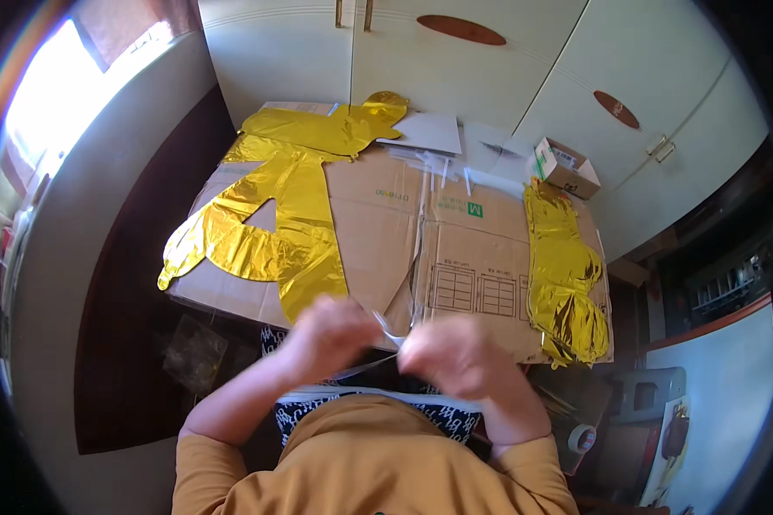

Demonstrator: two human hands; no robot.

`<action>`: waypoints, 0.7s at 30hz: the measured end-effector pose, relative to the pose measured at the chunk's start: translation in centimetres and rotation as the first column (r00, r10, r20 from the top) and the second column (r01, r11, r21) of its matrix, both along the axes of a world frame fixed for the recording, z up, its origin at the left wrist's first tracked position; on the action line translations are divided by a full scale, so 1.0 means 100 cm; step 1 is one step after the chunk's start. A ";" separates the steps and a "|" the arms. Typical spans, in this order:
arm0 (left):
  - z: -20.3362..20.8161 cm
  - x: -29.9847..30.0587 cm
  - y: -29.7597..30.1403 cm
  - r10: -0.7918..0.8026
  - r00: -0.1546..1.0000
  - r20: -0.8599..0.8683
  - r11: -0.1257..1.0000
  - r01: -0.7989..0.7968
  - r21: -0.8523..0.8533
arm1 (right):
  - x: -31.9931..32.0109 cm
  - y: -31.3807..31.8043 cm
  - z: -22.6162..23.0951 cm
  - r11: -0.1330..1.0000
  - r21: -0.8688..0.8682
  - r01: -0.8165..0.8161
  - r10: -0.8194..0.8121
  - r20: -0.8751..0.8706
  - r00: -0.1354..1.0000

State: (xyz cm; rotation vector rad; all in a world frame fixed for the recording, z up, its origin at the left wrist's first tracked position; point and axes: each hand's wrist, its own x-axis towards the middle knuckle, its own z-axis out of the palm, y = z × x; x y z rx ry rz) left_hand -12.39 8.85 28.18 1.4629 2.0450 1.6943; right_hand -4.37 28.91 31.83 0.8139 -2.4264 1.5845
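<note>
Both my hands are closed in front of my body, at the near edge of a cardboard-covered table, and smeared by motion. A thin whitish, see-through strip (392, 336) runs between them; my left hand (328, 336) pinches one part and my right hand (452, 354) another. Whether it is ribbon or a flat straw I cannot tell. A loose length seems to hang below the left hand. Just beyond that hand lies a large flat gold foil balloon (304, 202), spread over the table's left side. Another gold foil balloon (565, 270), crumpled and flat, rests along the right edge.
Flattened cardboard (374, 227) covers the table. Clear thin straws (445, 172) and a white sheet (429, 133) lie at the back. A small open carton (567, 167) stands at the back right. White cabinets (455, 64) border the far side; a tape roll (582, 439) sits low at right.
</note>
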 end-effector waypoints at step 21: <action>0.002 -0.018 0.017 0.217 0.976 -0.006 0.956 -0.213 -0.200 | 0.003 0.010 -0.010 0.980 0.073 -0.184 0.178 0.083 0.980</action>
